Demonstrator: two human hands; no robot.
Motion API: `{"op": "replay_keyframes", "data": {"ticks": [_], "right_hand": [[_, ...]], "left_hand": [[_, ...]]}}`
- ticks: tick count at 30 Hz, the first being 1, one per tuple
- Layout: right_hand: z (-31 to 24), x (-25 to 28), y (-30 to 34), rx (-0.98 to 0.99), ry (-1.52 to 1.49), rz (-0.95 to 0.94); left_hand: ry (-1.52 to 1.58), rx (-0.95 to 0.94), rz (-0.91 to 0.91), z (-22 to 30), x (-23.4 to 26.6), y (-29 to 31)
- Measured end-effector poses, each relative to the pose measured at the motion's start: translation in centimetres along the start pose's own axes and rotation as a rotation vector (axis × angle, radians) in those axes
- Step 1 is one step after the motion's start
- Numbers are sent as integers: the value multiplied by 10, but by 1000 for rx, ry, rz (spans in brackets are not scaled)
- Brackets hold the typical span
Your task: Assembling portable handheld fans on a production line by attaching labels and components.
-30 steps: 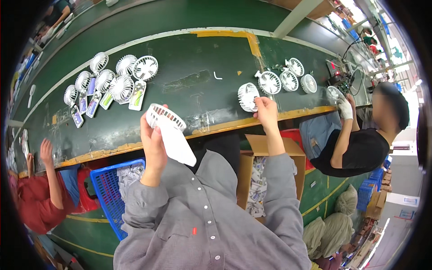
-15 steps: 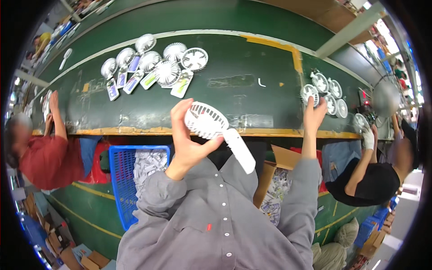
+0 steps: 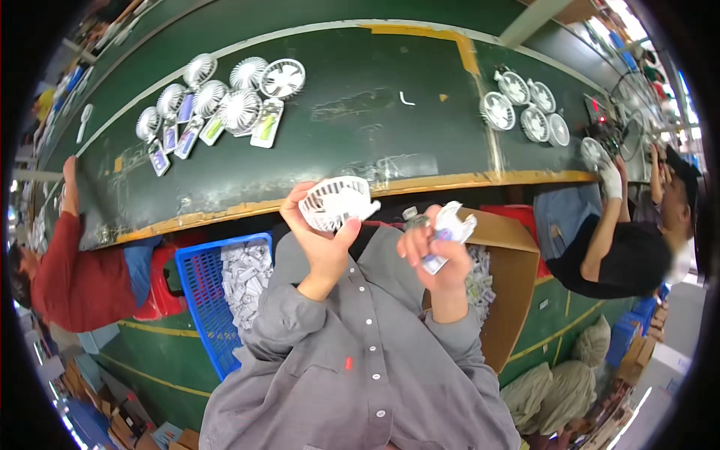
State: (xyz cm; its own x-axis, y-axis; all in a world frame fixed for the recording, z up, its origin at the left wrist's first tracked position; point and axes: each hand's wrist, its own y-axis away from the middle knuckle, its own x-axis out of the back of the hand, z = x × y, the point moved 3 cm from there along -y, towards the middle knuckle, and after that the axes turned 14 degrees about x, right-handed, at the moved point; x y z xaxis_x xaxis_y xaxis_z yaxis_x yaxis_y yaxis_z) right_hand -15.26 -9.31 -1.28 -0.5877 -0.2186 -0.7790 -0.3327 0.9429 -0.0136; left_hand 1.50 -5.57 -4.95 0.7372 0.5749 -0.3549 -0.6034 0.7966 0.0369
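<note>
Long green belt (image 3: 337, 142), matte and scuffed, yellow-edged, running from 9 to 2 o'clock. Open brown cardboard box (image 3: 517, 277) at 4 o'clock, holding white packets. Blue plastic crate (image 3: 196, 300) with grid walls at 7 o'clock, heaped with pale packets. On the belt at 11 o'clock, cluster of seven round white fans (image 3: 217, 94), ribbed grilles, several beside flat printed packs. At 1 o'clock, group of four white fans (image 3: 525, 112), a fifth apart near another person's gloved hand. Near centre, left hand (image 3: 319, 240) gripping a white fan (image 3: 337, 202) by its round grille head. Just right of it, right hand (image 3: 431, 251) clenched on a crinkled plastic packet (image 3: 450, 229), white and blue.
</note>
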Motion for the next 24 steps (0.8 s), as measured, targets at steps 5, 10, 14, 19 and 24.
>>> {"op": "replay_keyframes", "data": {"ticks": [5, 10, 14, 19, 24], "right_hand": [[-8, 5, 3, -47, -31, -160], [3, 13, 20, -72, 318, 59], [-24, 14, 19, -127, 283, -214], [-20, 2, 27, -303, 581, -156], [2, 7, 41, -421, 192, -119]], "left_hand": [[-491, -69, -136, 2, 6, 18], [-380, -233, -633, 48, -26, 15], [-440, -341, -682, 54, -39, 23], [-654, -455, -667, 59, -37, 19], [-491, 45, -688, 46, -21, 24]]}}
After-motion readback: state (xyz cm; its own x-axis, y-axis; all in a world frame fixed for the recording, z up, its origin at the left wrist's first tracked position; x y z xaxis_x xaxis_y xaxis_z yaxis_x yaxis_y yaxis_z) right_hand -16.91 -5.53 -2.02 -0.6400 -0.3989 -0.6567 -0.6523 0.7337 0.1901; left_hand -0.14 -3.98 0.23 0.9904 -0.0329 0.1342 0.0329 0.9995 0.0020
